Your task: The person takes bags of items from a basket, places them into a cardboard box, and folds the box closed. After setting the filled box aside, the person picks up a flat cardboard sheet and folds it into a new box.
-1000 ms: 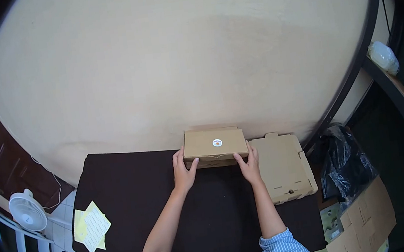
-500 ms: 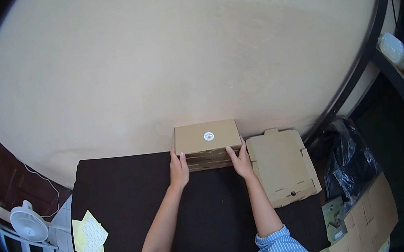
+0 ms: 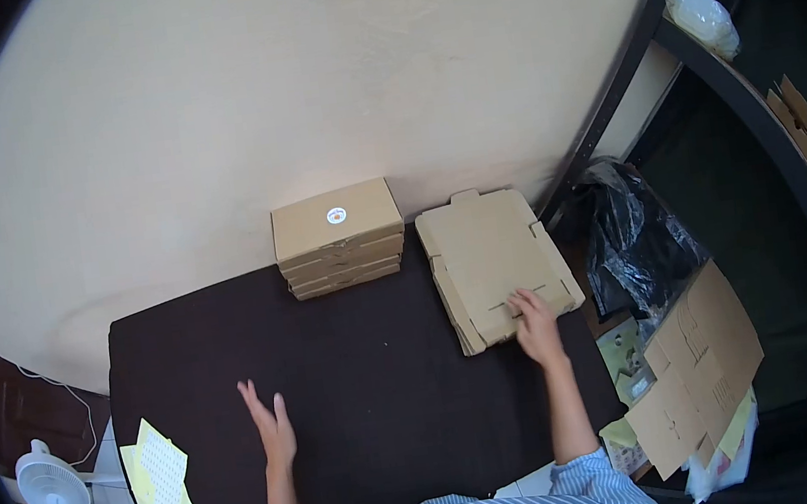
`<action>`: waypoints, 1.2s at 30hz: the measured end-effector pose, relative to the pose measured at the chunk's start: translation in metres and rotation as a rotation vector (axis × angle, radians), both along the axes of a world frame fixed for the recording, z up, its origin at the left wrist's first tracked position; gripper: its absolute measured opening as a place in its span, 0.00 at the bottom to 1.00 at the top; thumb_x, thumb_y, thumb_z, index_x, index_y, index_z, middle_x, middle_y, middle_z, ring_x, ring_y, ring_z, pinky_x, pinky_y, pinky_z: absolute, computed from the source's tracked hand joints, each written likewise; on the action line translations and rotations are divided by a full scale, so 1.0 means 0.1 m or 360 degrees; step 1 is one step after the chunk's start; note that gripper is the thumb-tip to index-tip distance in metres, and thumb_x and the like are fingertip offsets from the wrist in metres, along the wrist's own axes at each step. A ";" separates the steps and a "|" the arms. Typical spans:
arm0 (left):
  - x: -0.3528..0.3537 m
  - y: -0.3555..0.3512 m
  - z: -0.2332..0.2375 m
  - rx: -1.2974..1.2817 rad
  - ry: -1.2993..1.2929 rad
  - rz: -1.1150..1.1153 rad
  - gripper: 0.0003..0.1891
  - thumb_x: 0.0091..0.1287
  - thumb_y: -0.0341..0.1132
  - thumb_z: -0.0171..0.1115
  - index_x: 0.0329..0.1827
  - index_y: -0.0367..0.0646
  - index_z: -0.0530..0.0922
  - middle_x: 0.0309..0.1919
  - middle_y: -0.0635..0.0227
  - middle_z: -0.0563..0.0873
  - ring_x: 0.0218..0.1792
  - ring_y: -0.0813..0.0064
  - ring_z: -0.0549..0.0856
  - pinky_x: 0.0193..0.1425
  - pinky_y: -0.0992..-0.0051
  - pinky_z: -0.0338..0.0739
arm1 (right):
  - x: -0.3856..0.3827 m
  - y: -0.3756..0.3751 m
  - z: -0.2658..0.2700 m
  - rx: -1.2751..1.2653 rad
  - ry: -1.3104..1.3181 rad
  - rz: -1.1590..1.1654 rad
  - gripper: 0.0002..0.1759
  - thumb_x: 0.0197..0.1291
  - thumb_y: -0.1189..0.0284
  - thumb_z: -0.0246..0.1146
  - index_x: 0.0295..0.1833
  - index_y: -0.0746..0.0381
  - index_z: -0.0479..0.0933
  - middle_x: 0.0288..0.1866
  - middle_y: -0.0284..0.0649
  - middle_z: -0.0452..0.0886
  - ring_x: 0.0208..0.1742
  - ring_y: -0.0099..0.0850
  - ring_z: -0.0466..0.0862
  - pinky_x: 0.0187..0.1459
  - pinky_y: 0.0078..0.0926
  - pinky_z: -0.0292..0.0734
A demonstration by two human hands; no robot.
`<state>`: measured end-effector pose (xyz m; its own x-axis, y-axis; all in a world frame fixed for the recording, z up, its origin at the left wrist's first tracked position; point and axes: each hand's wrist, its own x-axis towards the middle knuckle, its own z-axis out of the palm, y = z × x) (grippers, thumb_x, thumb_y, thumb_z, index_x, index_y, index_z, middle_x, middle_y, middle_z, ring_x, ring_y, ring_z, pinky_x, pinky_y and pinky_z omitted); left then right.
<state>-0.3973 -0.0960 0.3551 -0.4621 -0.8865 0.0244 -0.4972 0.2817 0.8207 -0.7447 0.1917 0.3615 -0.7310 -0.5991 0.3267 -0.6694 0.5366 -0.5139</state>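
Note:
A stack of several closed brown cardboard boxes (image 3: 335, 228) stands on the dark tabletop against the wall, with a round white sticker on the top lid. To its right lies a pile of flat, unfolded cardboard boxes (image 3: 488, 242). My right hand (image 3: 538, 328) is over the near edge of that pile, fingers stretched onto the top sheet by its slots, not wrapped round it. Well in front of the stack, my left hand (image 3: 272, 424) hovers above the dark table with fingers extended and thumb apart, holding nothing.
Yellow and white sticker sheets (image 3: 161, 473) lie at the table's left end. Beyond it stands a white fan (image 3: 54, 486). On the right are a black plastic bag (image 3: 629, 244), a large opened cardboard piece (image 3: 700, 372) and a dark shelf frame (image 3: 757, 98).
Both hands have let go of the box stack, which stays by the wall. My left hand has drawn back leftward; my right has moved onto the flat cardboard. The view has turned right.

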 end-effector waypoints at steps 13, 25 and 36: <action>1.22 0.73 -0.47 -0.0562 -0.0700 0.0078 0.26 0.66 0.37 0.53 0.65 0.36 0.62 0.70 0.54 0.58 0.72 0.56 0.55 0.74 0.56 0.44 | -0.20 0.40 0.38 0.0339 0.0135 0.0220 0.08 0.49 0.77 0.62 0.36 0.62 0.83 0.40 0.42 0.84 0.43 0.42 0.82 0.46 0.36 0.77; 1.21 0.71 -0.48 -0.0572 -0.0583 0.0100 0.25 0.64 0.38 0.56 0.63 0.37 0.66 0.69 0.53 0.61 0.71 0.56 0.57 0.74 0.57 0.44 | -0.32 0.30 0.78 -0.0658 0.0488 -0.0121 0.12 0.52 0.84 0.58 0.42 0.64 0.80 0.42 0.48 0.82 0.45 0.44 0.81 0.48 0.33 0.74; 1.15 0.83 0.04 0.1532 0.1347 0.0053 0.37 0.70 0.62 0.33 0.69 0.37 0.58 0.65 0.53 0.66 0.67 0.61 0.64 0.69 0.62 0.58 | 2.09 0.14 1.21 -0.0495 0.1026 0.0551 0.16 0.45 0.82 0.61 0.42 0.59 0.82 0.34 0.38 0.83 0.35 0.36 0.82 0.35 0.33 0.76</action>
<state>-0.2821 -0.0128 0.3588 -0.5943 -0.7211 -0.3562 0.2814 -0.6013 0.7478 -0.5361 0.2058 0.4822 -0.1302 -0.5695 0.8116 -0.9884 0.1394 -0.0607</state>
